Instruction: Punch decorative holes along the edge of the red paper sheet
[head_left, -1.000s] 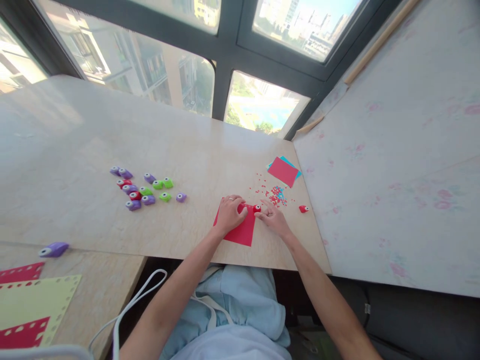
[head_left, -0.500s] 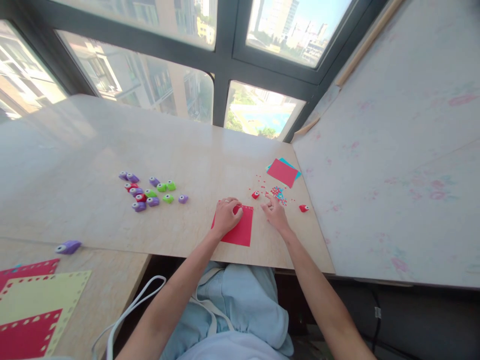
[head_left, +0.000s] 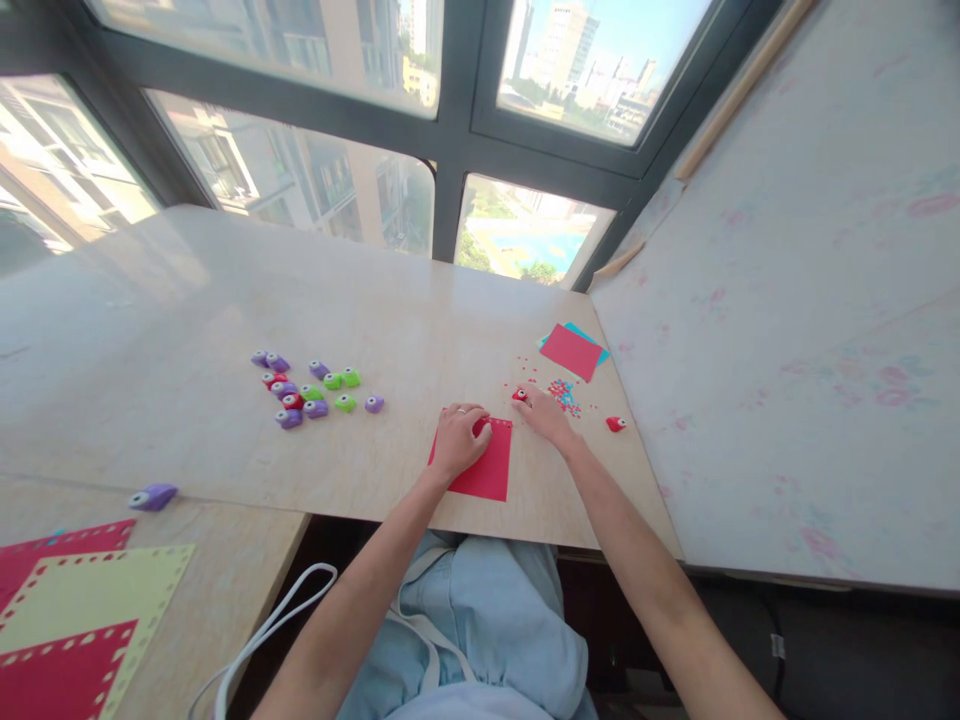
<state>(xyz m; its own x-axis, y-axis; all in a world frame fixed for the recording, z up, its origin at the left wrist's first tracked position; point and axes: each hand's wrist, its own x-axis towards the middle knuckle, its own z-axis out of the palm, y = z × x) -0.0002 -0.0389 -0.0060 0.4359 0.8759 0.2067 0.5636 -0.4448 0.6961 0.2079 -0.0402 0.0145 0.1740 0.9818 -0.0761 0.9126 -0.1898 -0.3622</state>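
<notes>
A sheet of red paper [head_left: 484,475] lies on the table in front of me, with small holes punched along its top edge. My left hand [head_left: 461,440] rests on its upper left part, fingers curled, thumb and forefinger close together at the top edge. Just right of the paper, my right hand [head_left: 546,415] has its thumb and fingers round a small red craft punch [head_left: 519,396]. A pile of tiny red and blue paper cut-outs [head_left: 564,398] lies beside that hand. Another red craft punch [head_left: 616,424] sits farther right.
Several purple, green and red craft punches [head_left: 311,392] are grouped at the left. Red and blue sheets [head_left: 571,350] lie near the wall. A purple punch [head_left: 153,497] and hole-edged yellow paper [head_left: 90,590] are at lower left. A white cable [head_left: 300,590] hangs by the table edge.
My right hand has moved left from the cut-outs and closed its fingers on the red craft punch. The left hand stays on the paper. The view has shifted slightly.
</notes>
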